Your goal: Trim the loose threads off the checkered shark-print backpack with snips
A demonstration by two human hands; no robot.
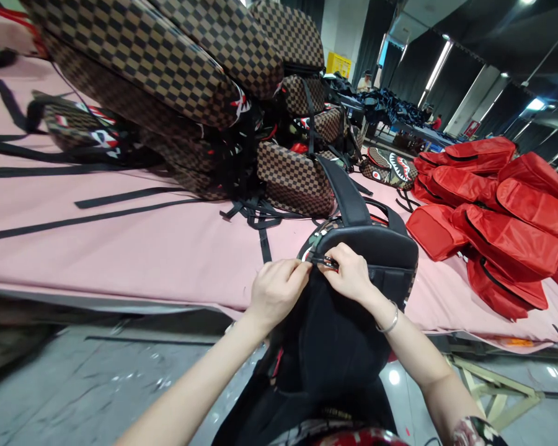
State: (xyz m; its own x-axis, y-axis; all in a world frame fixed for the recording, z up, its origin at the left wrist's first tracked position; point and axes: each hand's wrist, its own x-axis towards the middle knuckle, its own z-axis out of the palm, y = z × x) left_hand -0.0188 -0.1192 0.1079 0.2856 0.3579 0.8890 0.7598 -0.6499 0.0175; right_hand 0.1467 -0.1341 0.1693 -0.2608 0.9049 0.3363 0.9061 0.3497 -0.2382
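Note:
A black backpack [344, 334] leans upright against the table edge in front of my body, its back panel towards me and a broad black strap rising from its top. My left hand [279, 290] is closed at the bag's upper left side, thumb and finger pinching the end of a narrow black strap [319, 258]. Close beside it, my right hand [346, 272] is closed on the other end of this strap, where small shiny bits show under the fingers. Camouflage and checked fabric shows along the bag's edge near my left fingers.
Brown checked backpacks [167, 68] are heaped on the pink-covered table [167, 254], with loose black straps trailing. Several red bags [506, 210] are piled on the right. A camouflage pouch [390, 167] with a shark mouth lies behind. People [365, 82] are far back; a metal table leg [493, 387] stands below right.

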